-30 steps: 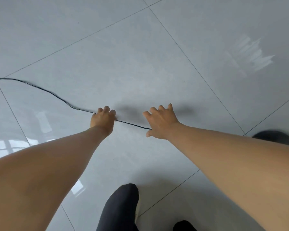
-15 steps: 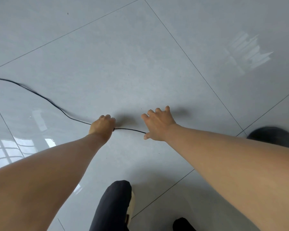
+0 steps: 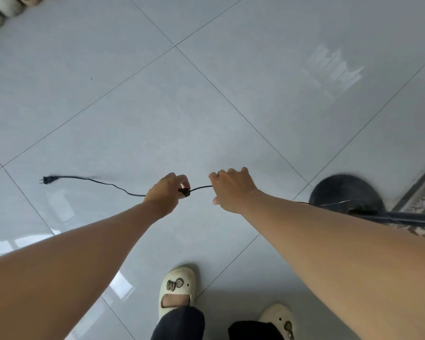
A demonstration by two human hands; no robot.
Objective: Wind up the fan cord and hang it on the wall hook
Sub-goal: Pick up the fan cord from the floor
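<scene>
A thin black fan cord (image 3: 103, 183) runs across the grey tiled floor to its plug (image 3: 48, 180) at the left. My left hand (image 3: 166, 192) is shut on the cord, pinching it between thumb and fingers. A short, taut stretch of cord (image 3: 201, 188) spans to my right hand (image 3: 232, 190), which grips it too. The rest of the cord goes under my right forearm toward the fan's round black base (image 3: 346, 195) at the right. No wall hook is in view.
The fan's black pole (image 3: 402, 218) leans out to the right over a patterned rug (image 3: 422, 195). My feet in pale slippers (image 3: 178, 287) stand at the bottom. Light-coloured objects (image 3: 0, 8) lie at the top left corner.
Both hands have lifted the cord off the floor. The plug end has slid into view at the left, and the view has pulled back to show my feet, the fan base and the rug.
</scene>
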